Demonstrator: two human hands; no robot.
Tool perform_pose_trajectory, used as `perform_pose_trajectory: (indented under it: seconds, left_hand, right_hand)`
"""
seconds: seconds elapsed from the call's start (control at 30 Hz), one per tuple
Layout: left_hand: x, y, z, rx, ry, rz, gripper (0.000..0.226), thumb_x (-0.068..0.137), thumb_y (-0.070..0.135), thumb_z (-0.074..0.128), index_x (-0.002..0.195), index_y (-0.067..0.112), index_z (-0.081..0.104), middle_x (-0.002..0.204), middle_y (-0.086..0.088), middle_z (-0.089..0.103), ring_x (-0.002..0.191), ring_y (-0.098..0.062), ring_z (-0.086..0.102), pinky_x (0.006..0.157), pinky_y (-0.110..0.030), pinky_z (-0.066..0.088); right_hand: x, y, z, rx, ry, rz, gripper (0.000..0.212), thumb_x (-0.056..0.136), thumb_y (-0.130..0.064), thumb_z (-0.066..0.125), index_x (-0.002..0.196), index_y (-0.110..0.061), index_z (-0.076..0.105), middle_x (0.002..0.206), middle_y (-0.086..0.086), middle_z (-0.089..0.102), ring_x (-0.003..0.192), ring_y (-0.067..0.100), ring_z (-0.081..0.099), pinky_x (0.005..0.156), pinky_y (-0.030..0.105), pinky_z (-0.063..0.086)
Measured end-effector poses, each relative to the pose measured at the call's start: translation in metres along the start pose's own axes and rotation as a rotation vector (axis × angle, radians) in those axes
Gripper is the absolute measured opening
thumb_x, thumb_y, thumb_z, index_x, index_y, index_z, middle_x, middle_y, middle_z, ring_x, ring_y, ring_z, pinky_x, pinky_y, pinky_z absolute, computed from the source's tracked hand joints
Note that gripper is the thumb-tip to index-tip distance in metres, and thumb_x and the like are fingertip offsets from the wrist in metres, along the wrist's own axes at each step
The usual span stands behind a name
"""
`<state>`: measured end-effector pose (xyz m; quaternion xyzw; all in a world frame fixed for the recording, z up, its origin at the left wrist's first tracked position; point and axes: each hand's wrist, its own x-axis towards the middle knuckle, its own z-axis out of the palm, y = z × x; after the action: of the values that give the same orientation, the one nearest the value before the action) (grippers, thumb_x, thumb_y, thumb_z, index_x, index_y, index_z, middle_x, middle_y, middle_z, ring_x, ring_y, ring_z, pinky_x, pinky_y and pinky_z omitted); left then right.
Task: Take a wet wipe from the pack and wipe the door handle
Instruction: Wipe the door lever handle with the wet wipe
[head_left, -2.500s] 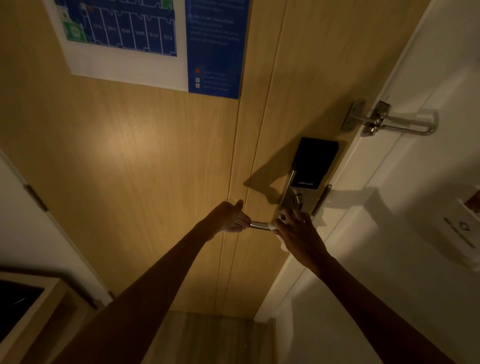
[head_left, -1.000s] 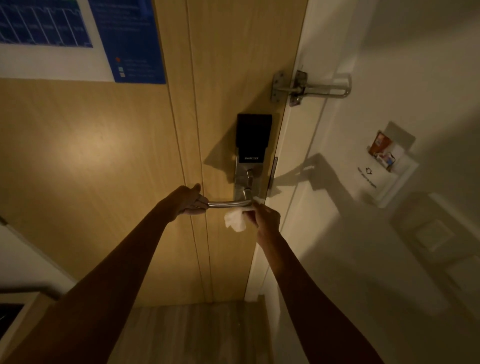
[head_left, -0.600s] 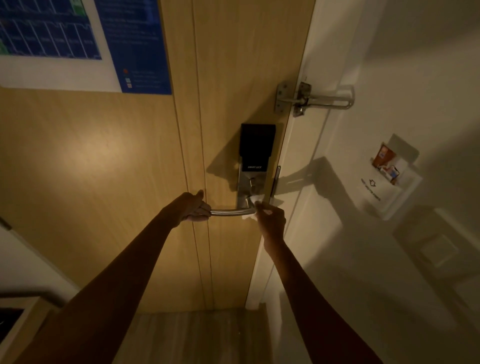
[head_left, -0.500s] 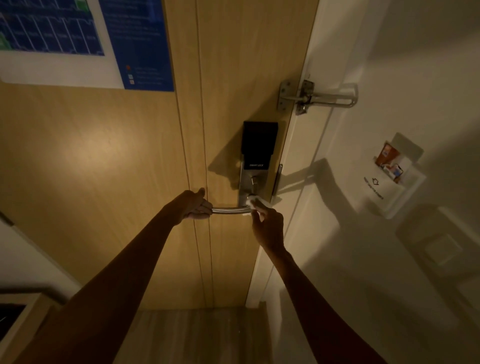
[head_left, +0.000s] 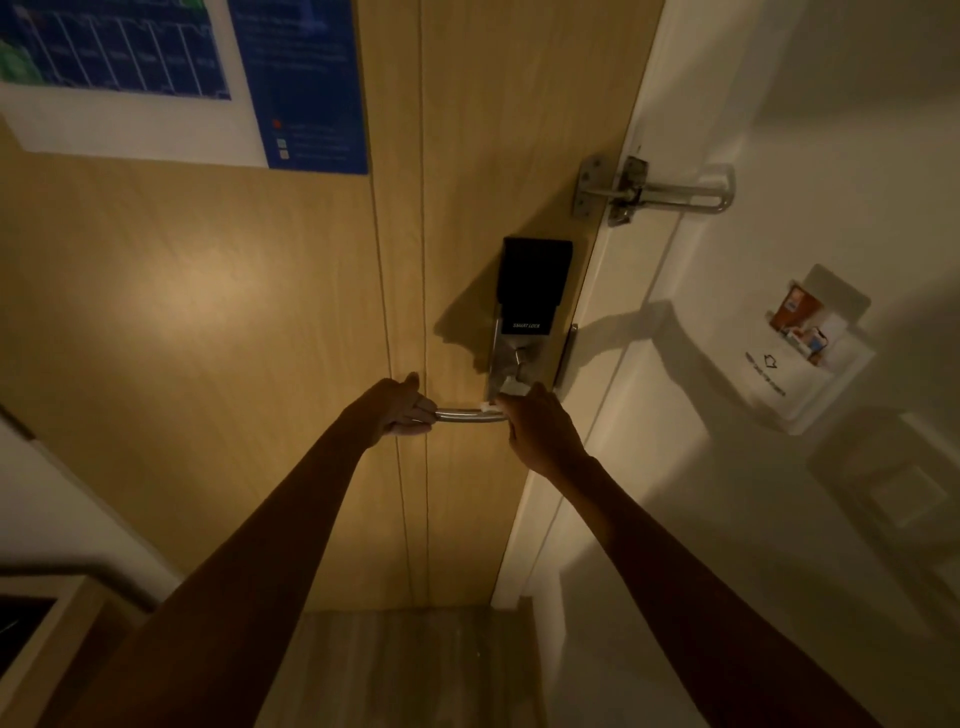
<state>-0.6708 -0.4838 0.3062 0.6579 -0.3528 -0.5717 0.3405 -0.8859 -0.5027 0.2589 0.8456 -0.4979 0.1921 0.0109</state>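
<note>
Two bare forearms reach up from the bottom edge toward the door (head_left: 208, 312). Left hand (head_left: 397, 408) grips the free end of the handle (head_left: 467, 414), fingers wrapped tight round the metal bar. Right hand (head_left: 535, 428) sits at the other end of the bar, next to the lock plate, fingers closed on the wipe (head_left: 506, 388). Only a small white bit of the wipe shows above the knuckles, pressed against the handle where it meets the plate; the rest is hidden in the hand. A short bare stretch of the bar shows between the two hands. Just above, the lock (head_left: 535, 283): black panel on top, steel plate under it. Higher, to the right, a steel swing latch (head_left: 649, 192) bridges the door and the white frame. Card holder (head_left: 800, 353) on the white wall at right, cards stuck in it. Blue poster (head_left: 306, 83) top left on the door, text blurred. Dim warm light.
</note>
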Motion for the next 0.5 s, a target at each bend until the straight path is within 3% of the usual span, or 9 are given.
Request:
perform_pose_trajectory:
  seconds: [0.17,0.33,0.4,0.5]
  left_hand:
    - [0.001,0.002,-0.002,0.035,-0.029,-0.001,0.059,0.104,0.036,0.029,0.112,-0.012,0.063,0.117,-0.028,0.065,0.077,-0.024,0.066,0.074,-0.027,0.057]
    - [0.003,0.002,-0.004,0.011,-0.048,-0.015,0.059,0.103,0.037,0.030,0.108,-0.010,0.065,0.115,-0.027,0.067,0.078,-0.023,0.068,0.057,-0.020,0.059]
    - [0.005,-0.001,-0.007,0.000,-0.073,-0.014,0.059,0.104,0.036,0.030,0.111,-0.011,0.063,0.117,-0.028,0.066,0.087,-0.028,0.069,0.064,-0.023,0.060]
    - [0.008,-0.002,-0.012,0.000,-0.114,-0.013,0.060,0.104,0.037,0.029,0.116,-0.012,0.060,0.121,-0.030,0.063,0.110,-0.036,0.064,0.087,-0.033,0.056]
  right_hand:
    - [0.015,-0.007,-0.004,-0.057,-0.093,0.021,0.029,0.091,-0.009,0.060,0.120,-0.015,0.061,0.115,0.009,0.066,0.110,0.028,0.062,0.093,0.036,0.050]
    - [-0.014,-0.003,0.000,0.178,0.047,0.045,0.029,0.095,-0.016,0.059,0.123,-0.014,0.059,0.118,0.008,0.066,0.112,0.022,0.063,0.098,0.029,0.050]
    - [-0.019,-0.004,0.004,0.248,0.024,0.039,0.034,0.095,-0.015,0.058,0.129,-0.013,0.057,0.126,0.008,0.063,0.119,0.022,0.060,0.105,0.032,0.046]
    - [-0.013,0.001,0.004,0.229,-0.027,0.025,0.034,0.095,-0.015,0.058,0.128,-0.013,0.059,0.130,0.009,0.061,0.123,0.023,0.056,0.107,0.037,0.045]
